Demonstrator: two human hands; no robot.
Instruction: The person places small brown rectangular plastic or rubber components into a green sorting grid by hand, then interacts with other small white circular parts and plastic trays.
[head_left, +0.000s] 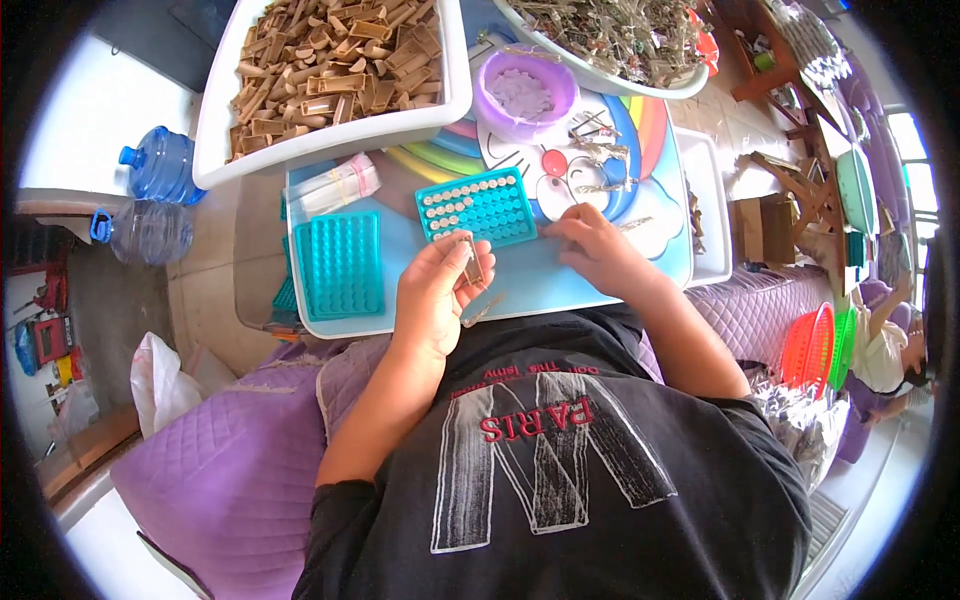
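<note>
My left hand (432, 292) grips a small brown trough-shaped piece (474, 262) between thumb and fingers, above the table's near edge. A thin, see-through strip (484, 309) hangs just below it. My right hand (603, 250) is just past the right end of a teal tray (488, 240), its thumb and fingertips pinched together. Whatever is between those fingertips is too small to make out. White round pieces (487, 188) fill the tray's far row and part of the rows nearer me. Other cups there are vacant.
Empty teal trays (343, 265) and a banded plastic-bag bundle (340, 187) lie left on the cartoon-printed table (540, 282). Beyond stand a white bin (420, 124) of brown pieces, a purple bowl (489, 115) and a tub (640, 91) of shiny items. Silvery pieces (600, 150) lie right.
</note>
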